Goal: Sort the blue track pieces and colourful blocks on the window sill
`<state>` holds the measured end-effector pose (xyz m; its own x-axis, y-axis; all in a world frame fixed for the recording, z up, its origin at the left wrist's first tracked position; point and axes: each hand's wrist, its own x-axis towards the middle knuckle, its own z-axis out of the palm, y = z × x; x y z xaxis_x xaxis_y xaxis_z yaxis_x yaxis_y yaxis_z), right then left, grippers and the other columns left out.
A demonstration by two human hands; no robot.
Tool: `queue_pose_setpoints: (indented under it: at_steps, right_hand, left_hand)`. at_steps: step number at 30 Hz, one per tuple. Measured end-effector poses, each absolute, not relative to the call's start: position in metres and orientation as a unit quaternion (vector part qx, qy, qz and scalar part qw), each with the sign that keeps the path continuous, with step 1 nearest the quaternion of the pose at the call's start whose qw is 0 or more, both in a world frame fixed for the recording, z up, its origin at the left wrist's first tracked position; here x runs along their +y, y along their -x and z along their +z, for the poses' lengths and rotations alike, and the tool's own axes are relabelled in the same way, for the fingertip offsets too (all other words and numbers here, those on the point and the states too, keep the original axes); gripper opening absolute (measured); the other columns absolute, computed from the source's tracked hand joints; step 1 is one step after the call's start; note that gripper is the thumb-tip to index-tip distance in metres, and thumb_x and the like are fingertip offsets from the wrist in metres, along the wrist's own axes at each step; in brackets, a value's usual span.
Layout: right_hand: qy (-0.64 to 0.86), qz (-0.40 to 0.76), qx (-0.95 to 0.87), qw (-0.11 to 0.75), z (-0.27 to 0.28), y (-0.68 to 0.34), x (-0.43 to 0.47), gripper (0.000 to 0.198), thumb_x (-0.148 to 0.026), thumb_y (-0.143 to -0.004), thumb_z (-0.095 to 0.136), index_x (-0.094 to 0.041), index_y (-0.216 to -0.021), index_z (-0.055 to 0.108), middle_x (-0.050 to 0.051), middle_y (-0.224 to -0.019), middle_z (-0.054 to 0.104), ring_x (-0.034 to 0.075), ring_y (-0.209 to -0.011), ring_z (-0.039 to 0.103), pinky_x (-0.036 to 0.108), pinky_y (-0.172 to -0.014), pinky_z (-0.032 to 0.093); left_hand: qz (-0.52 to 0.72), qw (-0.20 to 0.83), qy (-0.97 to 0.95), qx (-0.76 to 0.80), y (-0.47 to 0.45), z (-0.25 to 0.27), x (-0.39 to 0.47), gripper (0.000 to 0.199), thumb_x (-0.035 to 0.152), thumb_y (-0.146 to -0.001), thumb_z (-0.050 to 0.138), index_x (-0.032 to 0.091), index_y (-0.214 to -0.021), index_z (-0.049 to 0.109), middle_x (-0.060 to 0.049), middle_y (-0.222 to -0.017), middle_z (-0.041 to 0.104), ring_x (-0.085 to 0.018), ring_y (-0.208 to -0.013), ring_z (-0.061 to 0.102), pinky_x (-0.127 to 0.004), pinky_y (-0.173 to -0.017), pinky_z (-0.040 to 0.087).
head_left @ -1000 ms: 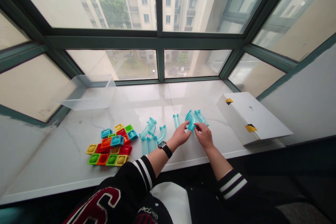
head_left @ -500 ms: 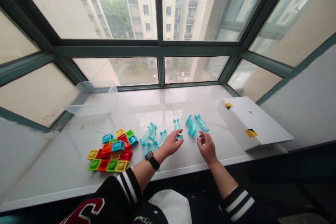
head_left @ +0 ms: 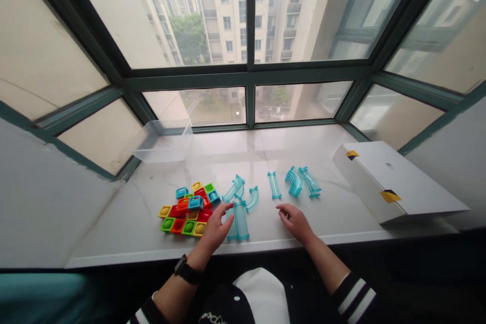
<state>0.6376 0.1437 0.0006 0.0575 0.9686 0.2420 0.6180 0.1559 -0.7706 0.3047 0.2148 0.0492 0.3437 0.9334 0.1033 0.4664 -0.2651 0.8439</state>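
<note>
Both hands are loosely unclenched in the head view. The left hand (head_left: 215, 228), fingers parted, overlaps straight, translucent blue plastic track pieces (head_left: 242, 224) lying side by side; whether it touches them cannot be told. The right hand (head_left: 296, 223), fingers bent, grips nothing visible, over the glossy white surface (head_left: 224, 149). Beyond it lies a ribbed, curved translucent blue plastic piece (head_left: 295, 181). Square multicoloured plastic blocks (head_left: 183, 206) sit piled beside the left hand.

Translucent, glossy plastic is seen in the blue track pieces (head_left: 274, 185) and opaque, shiny plastic in the coloured blocks (head_left: 195, 203), while the surface (head_left: 231, 154) is finished smooth and reflective and the white box (head_left: 398, 177) is faced in matt-looking card.
</note>
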Motion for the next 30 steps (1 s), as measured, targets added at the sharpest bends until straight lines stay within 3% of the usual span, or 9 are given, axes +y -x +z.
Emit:
queue_pose_setpoints:
  at_steps: [6, 12, 17, 30]
  right_hand:
    - [0.57, 0.279, -0.687, 0.354, 0.002, -0.598, 0.152, 0.027, -0.028, -0.098, 0.055, -0.024, -0.119, 0.071, 0.005, -0.099, 0.073, 0.018, -0.079, 0.069, 0.033, -0.074, 0.058]
    - [0.507, 0.319, -0.759, 0.255, 0.01, -0.555, 0.148, 0.051, -0.026, -0.094, 0.066, -0.032, -0.144, 0.062, 0.006, -0.114, 0.07, 0.019, -0.092, 0.069, 0.034, -0.087, 0.058]
    - [0.492, 0.271, -0.803, 0.199, 0.009, -0.538, 0.151, 0.036, -0.028, -0.088, 0.078, -0.03, -0.124, 0.074, 0.007, -0.118, 0.069, 0.025, -0.107, 0.068, 0.038, -0.098, 0.055]
    - [0.52, 0.287, -0.772, 0.226, 0.01, -0.545, 0.146, 0.03, -0.013, -0.076, 0.081, -0.024, -0.102, 0.069, 0.004, -0.105, 0.067, 0.022, -0.096, 0.065, 0.035, -0.089, 0.053]
  left_hand:
    - [0.29, 0.336, -0.75, 0.49, -0.296, 0.025, 0.183, 0.043, 0.029, -0.09, 0.063, 0.027, -0.133, 0.067, -0.01, -0.141, 0.067, -0.029, -0.137, 0.06, -0.051, -0.12, 0.046]
    - [0.263, 0.324, -0.771, 0.481, -0.3, 0.006, 0.176, 0.049, 0.037, -0.096, 0.062, 0.026, -0.144, 0.06, -0.011, -0.164, 0.048, -0.031, -0.156, 0.04, -0.055, -0.129, 0.034]
    - [0.256, 0.293, -0.802, 0.454, -0.315, -0.004, 0.191, 0.054, 0.04, -0.102, 0.054, 0.025, -0.155, 0.051, -0.011, -0.171, 0.039, -0.032, -0.162, 0.027, -0.06, -0.13, 0.028]
    - [0.267, 0.247, -0.818, 0.445, -0.324, -0.02, 0.212, 0.055, 0.041, -0.108, 0.043, 0.02, -0.158, 0.046, -0.013, -0.17, 0.039, -0.03, -0.162, 0.027, -0.057, -0.131, 0.026]
